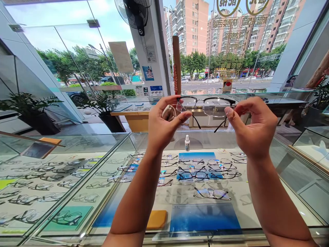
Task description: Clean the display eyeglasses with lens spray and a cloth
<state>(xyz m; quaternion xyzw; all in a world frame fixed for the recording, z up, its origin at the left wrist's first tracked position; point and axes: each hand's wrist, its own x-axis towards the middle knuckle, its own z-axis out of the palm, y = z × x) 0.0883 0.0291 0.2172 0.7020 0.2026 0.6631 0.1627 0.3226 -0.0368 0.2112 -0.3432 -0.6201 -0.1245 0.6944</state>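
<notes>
Eyeglasses (209,106) status?

Up in the air, right of centre in the upper half of the frame, well clear of the table (252,212). Dark brow line, thin clear-looking lower rims. Both temples unfolded, showing below the lenses.

Fingers?

Both sides loaded. Left hand (161,125): thumb and fingers pinched narrow on the left end of the frame. Right hand (254,125): same at the right end, thumb up against the rim.

Anything else in the left?

Yes, a beige folded item (168,113) tucked in the palm. Looks like a cloth; can't confirm.

So what's done?

Pickup and unfolding, judging by how it sits now. It's level, facing the window, lenses uncovered by the beige item.

And left?

Not set down, not folded. Lens condition: can't tell at this size, so I won't call any wiping finished or pending.

Rest of the table?

White bottle (187,144) upright below the lenses, cap on. Rows of other glasses (193,175) lower centre, one pair (212,193) nearer on its own. Blue sheet (203,218) at bottom centre, yellow-brown case (157,219) just left of it. Neither hand touches any of those.

Copy: held, unfolded, not put back.
</notes>
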